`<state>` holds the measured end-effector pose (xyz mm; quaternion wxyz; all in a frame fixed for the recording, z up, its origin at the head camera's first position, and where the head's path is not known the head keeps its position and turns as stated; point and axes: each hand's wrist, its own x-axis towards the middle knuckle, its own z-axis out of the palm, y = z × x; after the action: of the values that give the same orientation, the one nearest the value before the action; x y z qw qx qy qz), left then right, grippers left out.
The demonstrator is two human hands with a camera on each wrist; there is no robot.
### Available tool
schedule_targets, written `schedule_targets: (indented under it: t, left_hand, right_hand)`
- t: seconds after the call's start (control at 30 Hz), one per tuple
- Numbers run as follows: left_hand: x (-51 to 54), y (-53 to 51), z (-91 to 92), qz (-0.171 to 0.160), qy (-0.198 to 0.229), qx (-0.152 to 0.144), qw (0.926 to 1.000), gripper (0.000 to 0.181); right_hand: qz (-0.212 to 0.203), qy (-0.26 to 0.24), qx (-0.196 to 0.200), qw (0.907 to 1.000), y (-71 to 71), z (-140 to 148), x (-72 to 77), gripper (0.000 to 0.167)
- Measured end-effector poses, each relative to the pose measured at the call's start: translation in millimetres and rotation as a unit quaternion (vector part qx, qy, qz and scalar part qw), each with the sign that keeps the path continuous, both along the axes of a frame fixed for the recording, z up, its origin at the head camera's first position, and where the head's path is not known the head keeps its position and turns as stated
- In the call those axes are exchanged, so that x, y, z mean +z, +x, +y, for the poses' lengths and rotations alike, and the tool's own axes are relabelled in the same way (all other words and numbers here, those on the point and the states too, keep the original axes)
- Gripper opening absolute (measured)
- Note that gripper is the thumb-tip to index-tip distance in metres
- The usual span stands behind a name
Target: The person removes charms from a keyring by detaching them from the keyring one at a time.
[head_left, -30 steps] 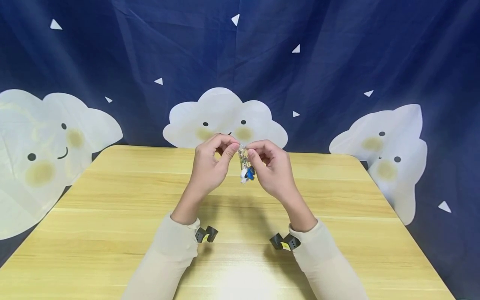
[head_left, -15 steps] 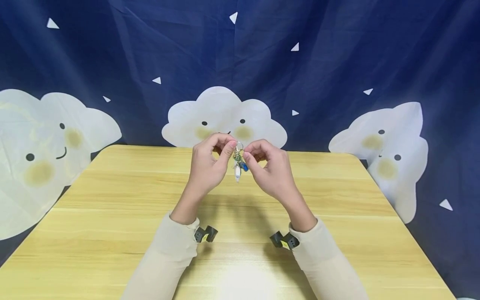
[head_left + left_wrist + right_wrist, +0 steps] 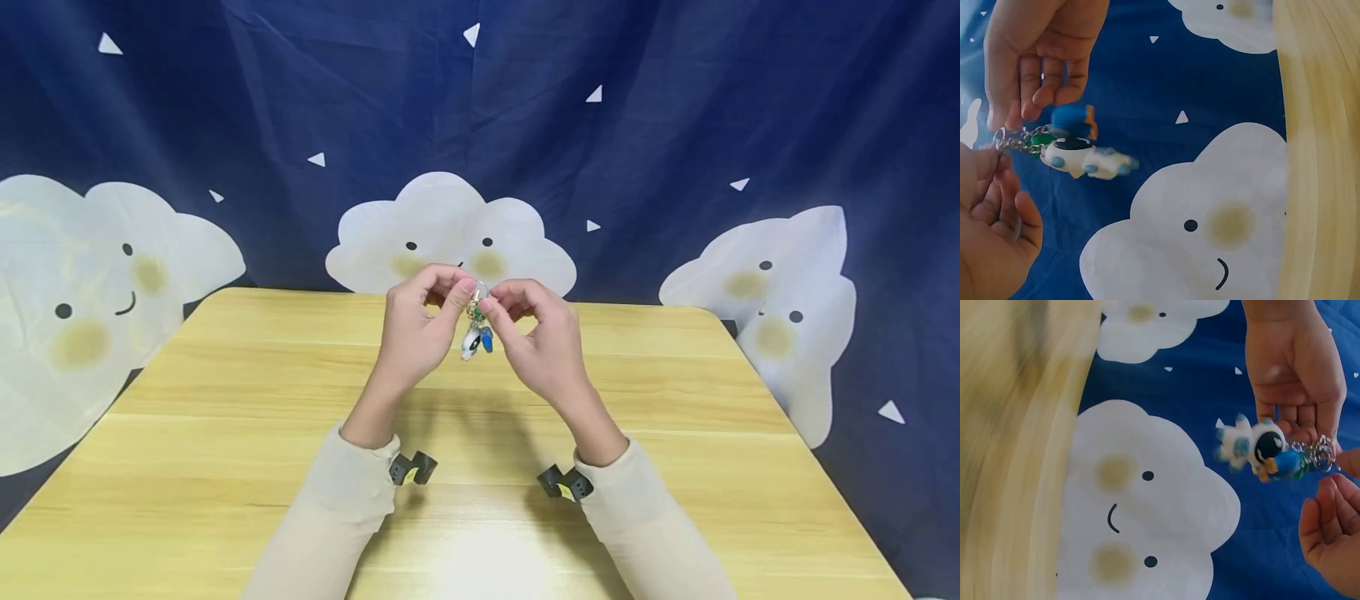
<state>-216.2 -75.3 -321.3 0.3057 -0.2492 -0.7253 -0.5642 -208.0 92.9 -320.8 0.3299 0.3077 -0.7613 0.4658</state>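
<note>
Lane between the sleeves (image 3: 322,508) (image 3: 652,517)
A hand could pass low over the tabletop (image 3: 675,392), under the dangling charms (image 3: 470,342); wrist cameras (image 3: 412,469) (image 3: 566,482) jut in from both sides, the hands (image 3: 416,329) (image 3: 546,337) and key ring (image 3: 481,290) bar it higher up, the curtain (image 3: 525,108) stands behind.

No readable txt; yellow labels (image 3: 410,475) on wrist cams (image 3: 424,467) too small.
</note>
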Motion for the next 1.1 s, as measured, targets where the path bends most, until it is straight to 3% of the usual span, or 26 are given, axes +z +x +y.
schedule_targets:
  t: [0.17, 0.27, 0.43, 0.63, 0.9, 1.1]
  left_hand:
    - [-0.2, 0.1, 0.7, -0.023, -0.006, -0.019, 0.9995, 0.015]
    - [-1.1, -0.5, -0.3, -0.056, -0.007, -0.040, 0.9976, 0.017]
    - [-3.1, -2.4, -2.6, -0.118, -0.020, -0.107, 0.9870, 0.017]
    - [-3.1, -3.3, -4.2, -0.145, 0.004, -0.154, 0.9774, 0.012]
    - [1.2, -1.6, -8.6, -0.220, 0.094, -0.191, 0.9520, 0.007]
    - [4.5, -0.9, -9.0, -0.240, 0.163, -0.236, 0.9273, 0.004]
  right_hand:
    - [0.008, 0.003, 0.004, 1.0000, -0.5, 2.5, 0.7, 0.009]
    - [0.011, -0.003, 0.008, 0.9999, -1.2, 4.5, 1.0, 0.009]
    - [0.007, -0.039, 0.004, 0.9992, -2.8, 9.6, 3.2, 0.007]
    - [-0.002, -0.051, 0.007, 0.9987, -2.6, 11.3, 5.8, 0.008]
    - [-0.008, -0.054, 0.027, 0.9981, -2.7, 11.4, 6.7, 0.005]
    - [-0.035, -0.023, 0.033, 0.9986, -2.5, 10.4, 5.4, 0.009]
